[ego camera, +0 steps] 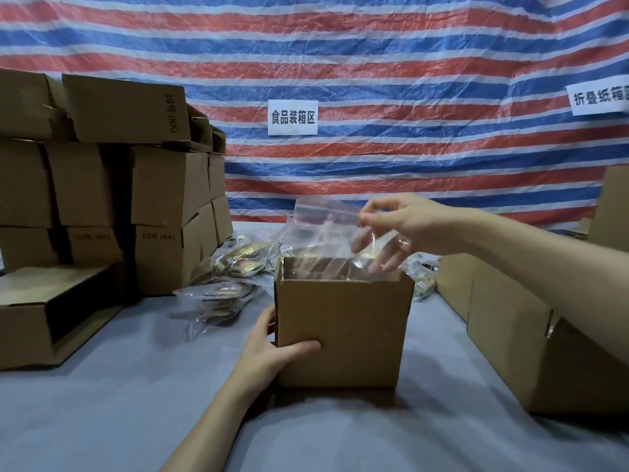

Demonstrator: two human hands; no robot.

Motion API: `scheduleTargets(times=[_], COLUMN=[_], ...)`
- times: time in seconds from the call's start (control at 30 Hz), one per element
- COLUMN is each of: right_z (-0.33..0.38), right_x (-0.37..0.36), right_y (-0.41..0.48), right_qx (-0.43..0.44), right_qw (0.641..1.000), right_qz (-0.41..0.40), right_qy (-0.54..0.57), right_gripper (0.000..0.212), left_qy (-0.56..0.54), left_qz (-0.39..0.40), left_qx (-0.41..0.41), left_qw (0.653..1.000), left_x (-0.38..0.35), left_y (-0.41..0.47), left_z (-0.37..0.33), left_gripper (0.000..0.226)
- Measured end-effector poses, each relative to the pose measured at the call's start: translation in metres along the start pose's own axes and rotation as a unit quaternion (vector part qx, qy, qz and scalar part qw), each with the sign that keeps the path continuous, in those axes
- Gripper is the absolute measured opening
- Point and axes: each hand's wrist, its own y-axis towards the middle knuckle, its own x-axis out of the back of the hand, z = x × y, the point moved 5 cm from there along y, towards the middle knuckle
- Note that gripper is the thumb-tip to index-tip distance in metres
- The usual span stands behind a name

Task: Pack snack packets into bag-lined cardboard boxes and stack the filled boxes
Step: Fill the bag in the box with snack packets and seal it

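An open cardboard box stands upright on the grey table in the middle. My left hand grips its lower left corner, thumb across the front face. A clear plastic bag rises out of the box's open top. My right hand pinches the bag's upper right edge between thumb and forefinger, the other fingers reaching down into the bag's mouth. Snack packets in clear wrap lie in a loose heap behind and left of the box.
Closed cardboard boxes are stacked in several layers at the left, with one lying open in front. More boxes stand at the right under my forearm. A striped tarp with white paper signs hangs behind the grey table.
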Motion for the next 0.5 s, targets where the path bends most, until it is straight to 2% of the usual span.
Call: scheduleTargets(times=[0.1, 0.2, 0.27, 0.37, 0.43, 0.5], right_z=[-0.013, -0.016, -0.013, 0.005, 0.015, 0.016], right_x=[-0.01, -0.011, -0.012, -0.016, -0.023, -0.032], right_y=[0.006, 0.014, 0.014, 0.001, -0.006, -0.004], right_qx=[-0.048, -0.033, 0.008, 0.132, 0.205, 0.193], right_qw=[0.994, 0.962, 0.925, 0.844, 0.831, 0.855], right_qz=[-0.063, -0.167, -0.235, -0.348, -0.357, -0.311], right_qy=[-0.072, -0.212, -0.298, -0.386, -0.375, -0.367], right_gripper=[0.015, 0.01, 0.003, 0.011, 0.009, 0.012], left_qy=[0.008, 0.013, 0.011, 0.005, 0.004, -0.002], left_qz=[-0.002, -0.004, -0.004, 0.001, 0.003, 0.004], left_qx=[-0.003, -0.005, -0.006, -0.011, -0.012, -0.012], left_qw=[1.0, 1.0, 1.0, 1.0, 1.0, 1.0], left_x=[0.0, 0.0, 0.0, -0.001, -0.001, -0.001], left_y=[0.0, 0.0, 0.0, 0.0, 0.0, 0.0], left_z=[0.0, -0.001, -0.002, -0.003, -0.003, -0.002], left_gripper=[0.095, 0.095, 0.096, 0.096, 0.096, 0.096])
